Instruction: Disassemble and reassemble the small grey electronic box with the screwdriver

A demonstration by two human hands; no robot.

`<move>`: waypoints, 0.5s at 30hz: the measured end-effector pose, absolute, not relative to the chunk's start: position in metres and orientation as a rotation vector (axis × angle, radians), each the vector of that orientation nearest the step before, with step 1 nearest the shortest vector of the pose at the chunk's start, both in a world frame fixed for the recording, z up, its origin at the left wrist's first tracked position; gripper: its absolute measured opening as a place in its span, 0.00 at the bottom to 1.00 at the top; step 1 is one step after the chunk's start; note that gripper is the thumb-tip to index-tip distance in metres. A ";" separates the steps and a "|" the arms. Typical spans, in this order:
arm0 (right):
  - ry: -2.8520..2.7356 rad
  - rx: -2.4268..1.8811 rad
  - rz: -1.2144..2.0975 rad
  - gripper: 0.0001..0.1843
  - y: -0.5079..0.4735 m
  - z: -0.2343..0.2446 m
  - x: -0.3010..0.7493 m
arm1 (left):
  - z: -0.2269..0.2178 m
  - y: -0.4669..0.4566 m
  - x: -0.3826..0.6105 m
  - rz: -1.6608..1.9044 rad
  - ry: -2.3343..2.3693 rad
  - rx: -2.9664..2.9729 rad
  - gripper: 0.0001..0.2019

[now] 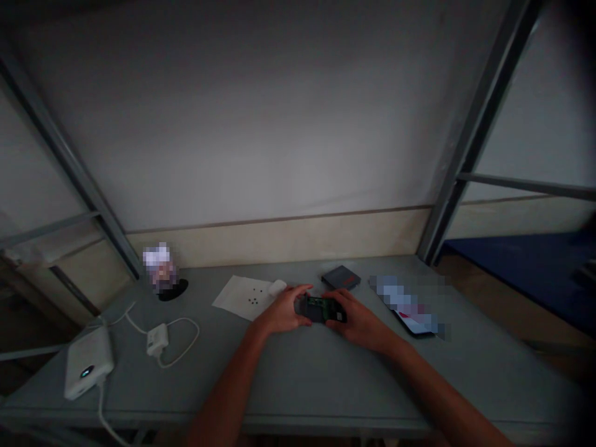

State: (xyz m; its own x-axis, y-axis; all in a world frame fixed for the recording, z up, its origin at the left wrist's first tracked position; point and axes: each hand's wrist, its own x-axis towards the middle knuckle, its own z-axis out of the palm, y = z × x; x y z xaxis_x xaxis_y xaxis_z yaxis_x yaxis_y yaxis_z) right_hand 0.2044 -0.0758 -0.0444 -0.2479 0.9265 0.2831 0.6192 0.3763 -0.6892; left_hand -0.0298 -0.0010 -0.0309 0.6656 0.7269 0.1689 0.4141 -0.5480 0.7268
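Note:
A small dark device with a green circuit board showing (321,308) lies on the grey table (288,379), gripped from both sides. My left hand (283,310) curls around its left end. My right hand (358,320) closes on its right end. Just left of my left hand lies a white sheet of paper (242,297) with a few tiny dark screws (254,301) on it. A small white object (278,286) rests at the paper's far corner. A dark flat cover (341,277) lies just behind the device.
A phone with a partly blurred screen (412,310) lies to the right. At the left are a white power bank (87,367), a white adapter with cable (157,339) and a blurred item on a black base (172,288). Metal frame posts (470,143) flank the table.

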 end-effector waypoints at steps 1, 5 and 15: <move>-1.976 -1.334 0.593 0.29 -0.076 -0.044 0.204 | -0.030 -0.001 -0.030 0.606 0.871 2.214 0.46; -1.977 -1.349 0.604 0.28 -0.077 -0.042 0.205 | -0.027 -0.003 -0.032 0.587 0.874 2.255 0.45; -1.988 -1.293 0.627 0.28 -0.075 -0.044 0.207 | -0.024 -0.004 -0.033 0.563 0.859 2.317 0.46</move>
